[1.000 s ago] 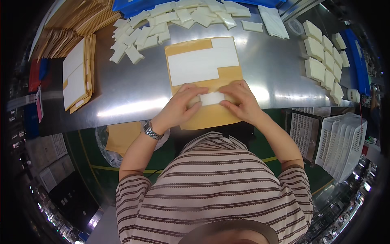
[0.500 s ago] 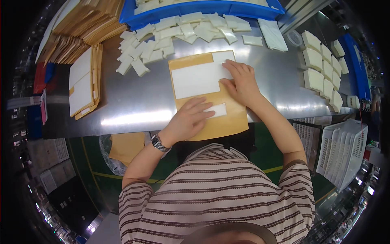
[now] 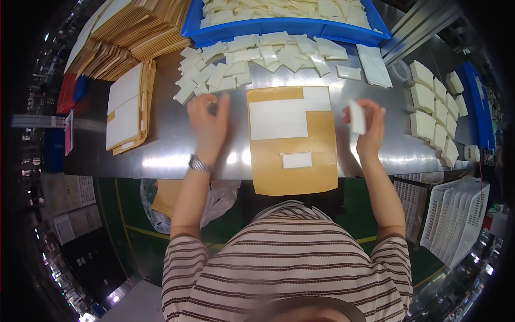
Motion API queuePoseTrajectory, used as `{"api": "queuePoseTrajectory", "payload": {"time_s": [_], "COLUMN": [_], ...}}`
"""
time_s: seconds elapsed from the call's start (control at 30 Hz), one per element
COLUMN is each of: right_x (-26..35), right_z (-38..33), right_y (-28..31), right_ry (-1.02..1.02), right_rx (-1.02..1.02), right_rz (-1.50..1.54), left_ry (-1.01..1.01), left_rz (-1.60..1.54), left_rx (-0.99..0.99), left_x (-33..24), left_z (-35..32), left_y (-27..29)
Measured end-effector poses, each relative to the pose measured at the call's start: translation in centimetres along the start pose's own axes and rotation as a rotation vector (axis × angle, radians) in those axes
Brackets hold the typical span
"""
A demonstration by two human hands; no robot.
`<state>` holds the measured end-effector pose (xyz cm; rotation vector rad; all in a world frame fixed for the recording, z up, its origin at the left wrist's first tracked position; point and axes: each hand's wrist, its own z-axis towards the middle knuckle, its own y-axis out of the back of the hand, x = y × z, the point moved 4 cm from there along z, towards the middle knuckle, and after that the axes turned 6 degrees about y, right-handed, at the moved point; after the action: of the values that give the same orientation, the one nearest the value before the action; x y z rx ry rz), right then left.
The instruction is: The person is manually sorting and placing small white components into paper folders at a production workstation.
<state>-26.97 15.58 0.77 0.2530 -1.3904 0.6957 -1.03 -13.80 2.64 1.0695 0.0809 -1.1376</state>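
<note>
A brown paper envelope (image 3: 268, 180) with white label areas lies flat at the table's front edge. On its lower half rests a small flat white piece (image 3: 296, 160) with little corner tabs. Right of the envelope, my right hand (image 3: 371, 129) is raised, holding another flat white piece (image 3: 357, 117) upright between thumb and fingers. My left hand (image 3: 208, 121) is at the near left end of a loose heap of similar white pieces (image 3: 236, 68). Its fingers are curled and blurred, so whether they grip a piece is unclear.
A blue tray (image 3: 289, 26) full of white pieces stands behind the heap. Bundled envelopes (image 3: 124, 110) lie at left, with taller envelope stacks (image 3: 142, 27) behind. One white piece (image 3: 348, 72) and a white packet (image 3: 374, 65) sit apart. Rows of cream stacks (image 3: 424, 99) stand at right.
Both hands have lifted off the envelope. My left hand has moved up and left to the heap; my right hand has moved right and now holds a white piece. The whole view has shifted slightly.
</note>
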Motion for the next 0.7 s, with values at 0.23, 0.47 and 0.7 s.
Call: {"api": "queuePoseTrajectory", "payload": {"time_s": [0.23, 0.47, 0.7], "right_x": [0.8, -1.7, -3.5], "right_z": [-6.2, -7.5, -6.5], "right_y": [-3.4, -3.3, -2.4], "right_ry": [-0.056, -0.252, -0.300], "right_rx": [0.136, 0.117, 0.079], "right_rz": [-0.117, -0.080, -0.036], "left_ry": [0.135, 0.319, 0.604], "left_rz": [0.569, -0.067, -0.683], "left_rx": [0.270, 0.410, 0.336], "left_x": [6.0, 8.7, 2.0], "left_z": [2.6, -0.4, -5.9], "left_y": [-0.6, 0.8, 1.1]}}
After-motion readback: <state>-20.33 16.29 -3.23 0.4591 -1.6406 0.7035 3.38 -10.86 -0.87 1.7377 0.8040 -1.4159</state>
